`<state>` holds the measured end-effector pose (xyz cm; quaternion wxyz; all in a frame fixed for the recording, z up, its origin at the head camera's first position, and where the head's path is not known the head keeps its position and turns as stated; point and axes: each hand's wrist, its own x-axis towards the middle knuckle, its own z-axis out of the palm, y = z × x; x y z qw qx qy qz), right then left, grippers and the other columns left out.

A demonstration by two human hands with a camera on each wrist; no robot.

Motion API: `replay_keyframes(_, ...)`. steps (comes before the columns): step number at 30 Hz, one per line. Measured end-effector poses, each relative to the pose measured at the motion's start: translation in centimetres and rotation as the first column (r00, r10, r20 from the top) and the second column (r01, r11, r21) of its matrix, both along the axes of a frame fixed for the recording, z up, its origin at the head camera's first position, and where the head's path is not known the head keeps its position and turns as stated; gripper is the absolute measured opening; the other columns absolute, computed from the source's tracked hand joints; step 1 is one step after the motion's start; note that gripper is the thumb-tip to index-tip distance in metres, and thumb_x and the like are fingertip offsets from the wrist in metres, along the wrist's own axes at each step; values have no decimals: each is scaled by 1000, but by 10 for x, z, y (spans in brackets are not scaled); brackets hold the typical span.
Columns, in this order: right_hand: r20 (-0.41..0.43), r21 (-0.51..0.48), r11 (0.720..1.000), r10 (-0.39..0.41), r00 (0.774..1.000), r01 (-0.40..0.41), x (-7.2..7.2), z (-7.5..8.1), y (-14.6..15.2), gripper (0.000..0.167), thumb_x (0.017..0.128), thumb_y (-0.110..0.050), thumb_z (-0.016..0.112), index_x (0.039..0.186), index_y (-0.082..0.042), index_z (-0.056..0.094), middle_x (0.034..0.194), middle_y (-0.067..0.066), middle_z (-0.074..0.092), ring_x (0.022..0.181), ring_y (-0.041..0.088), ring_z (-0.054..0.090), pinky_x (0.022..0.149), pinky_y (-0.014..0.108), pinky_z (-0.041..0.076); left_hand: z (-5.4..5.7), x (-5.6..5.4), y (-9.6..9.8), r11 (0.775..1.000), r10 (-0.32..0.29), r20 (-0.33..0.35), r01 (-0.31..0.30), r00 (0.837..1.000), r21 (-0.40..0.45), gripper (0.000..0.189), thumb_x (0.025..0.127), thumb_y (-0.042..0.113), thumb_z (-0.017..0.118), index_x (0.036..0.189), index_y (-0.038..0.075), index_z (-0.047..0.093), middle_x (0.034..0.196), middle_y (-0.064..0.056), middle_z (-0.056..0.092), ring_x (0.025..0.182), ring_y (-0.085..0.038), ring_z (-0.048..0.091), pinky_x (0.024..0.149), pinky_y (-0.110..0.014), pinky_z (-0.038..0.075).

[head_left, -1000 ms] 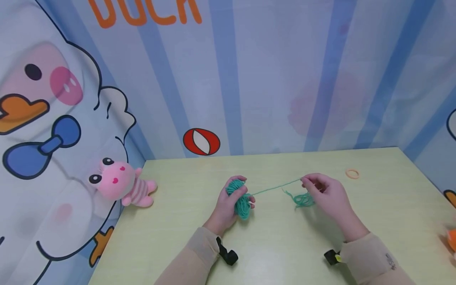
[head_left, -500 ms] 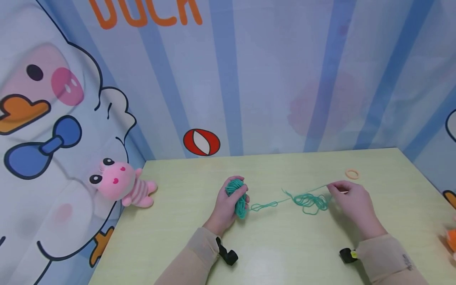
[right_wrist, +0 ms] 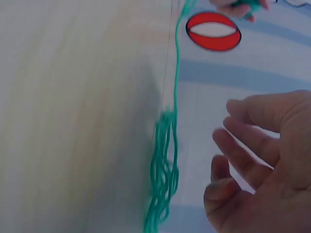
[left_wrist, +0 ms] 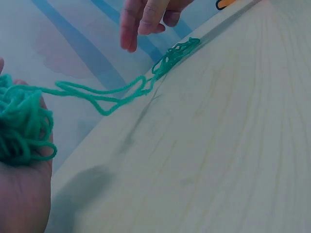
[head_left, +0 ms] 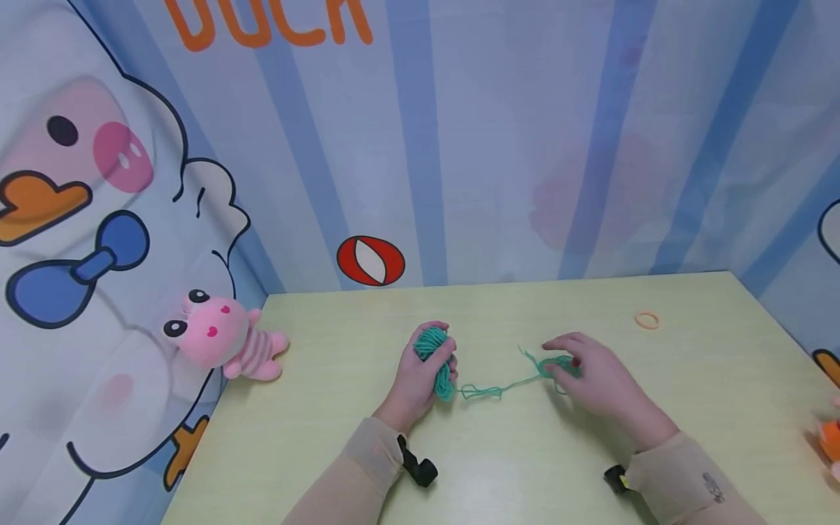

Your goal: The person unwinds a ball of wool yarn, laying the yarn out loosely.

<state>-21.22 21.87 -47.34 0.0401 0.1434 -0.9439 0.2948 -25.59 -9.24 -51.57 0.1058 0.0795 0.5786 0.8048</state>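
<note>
My left hand grips a wound bundle of green yarn, thumb across its front. From the bundle's lower end a looped strand runs right along the table to a loose tangle of the same yarn. Over that tangle hovers my right hand, which partly hides it in the head view. Its fingers are spread and loosely bent, with no yarn between them in the right wrist view. The tangle lies beside this hand there, stretched out in several strands.
A pale table carries everything. A pink plush toy lies at its left edge. Toward the back right is a small orange ring, and an orange object shows at the right edge. A printed cloth backdrop stands behind the table.
My right hand pulled a pinched strand to the right, drawing out more yarn, then let go and came back left over the tangle. My left hand has stayed in place with the bundle.
</note>
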Motion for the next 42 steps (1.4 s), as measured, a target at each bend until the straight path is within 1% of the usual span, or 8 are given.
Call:
replay_keyframes(5, 69, 54, 978, 196, 978, -200, 2, -4, -37, 32, 103, -26, 78, 132, -14, 78, 130, 6, 76, 101, 20, 71, 92, 44, 61, 1, 1, 0, 1000, -8, 6, 8, 1000, 14, 48, 111, 25, 67, 151, 10, 45, 105, 1, 61, 83, -14, 60, 73, -22, 57)
replay_keyframes(13, 68, 94, 974, 200, 977, -206, -5, -10, -52, 5, 101, -23, 81, 103, -20, 85, 104, -9, 78, 100, 16, 74, 95, 46, 62, 2, 1, 1, 999, -13, 6, 13, 1000, 42, 39, 112, 23, 66, 146, 17, 50, 107, 2, 60, 82, -13, 59, 73, -21, 56)
replay_keyframes(17, 95, 57, 987, 147, 984, -153, -6, -6, -45, 5, 104, -18, 77, 102, -17, 81, 103, -6, 78, 96, 14, 70, 91, 44, 61, 3, 0, 2, 999, 5, -5, -4, 1000, 47, 32, 112, 23, 66, 141, 21, 53, 107, 2, 60, 78, -13, 55, 69, -21, 51)
replay_keyframes(24, 49, -19, 997, -68, 996, 69, -8, 8, -8, 12, 108, -16, 69, 114, -8, 76, 106, 8, 76, 79, 16, 58, 72, 33, 50, 4, 1, 3, 999, 35, -16, -35, 999, 37, 26, 113, 22, 64, 137, 21, 56, 103, 3, 61, 68, -12, 48, 58, -21, 43)
replay_keyframes(29, 32, -33, 979, -202, 979, 203, -6, 12, 23, 24, 111, -21, 63, 123, -2, 73, 113, 17, 76, 83, 21, 62, 70, 33, 49, 4, 0, 2, 997, 47, -15, -46, 999, 58, 26, 112, 23, 66, 136, 20, 56, 101, 3, 61, 67, -11, 48, 57, -21, 43)
replay_keyframes(33, 93, -13, 951, -305, 948, 308, -7, 8, 45, 34, 112, -26, 57, 128, 1, 70, 117, 23, 75, 89, 30, 66, 73, 41, 52, 3, 1, 1, 994, 60, -14, -58, 998, 95, 24, 112, 21, 65, 134, 17, 56, 97, 4, 61, 65, -10, 46, 56, -20, 41)
replay_keyframes(37, 181, 88, 940, -341, 922, 330, -9, 2, 60, 37, 108, -26, 56, 122, 4, 70, 114, 25, 74, 92, 35, 66, 81, 50, 54, 2, 0, 1, 989, 62, -24, -59, 998, 132, 17, 114, 17, 61, 131, 18, 56, 94, 5, 61, 64, -11, 45, 57, -21, 41)
replay_keyframes(42, 176, 106, 952, -301, 937, 286, -10, -1, 53, 32, 105, -23, 61, 118, 5, 67, 112, 26, 71, 91, 35, 66, 80, 51, 54, 1, 0, 1, 990, 63, -22, -60, 998, 130, 18, 113, 20, 63, 129, 20, 57, 94, 5, 61, 71, -13, 50, 63, -22, 47)
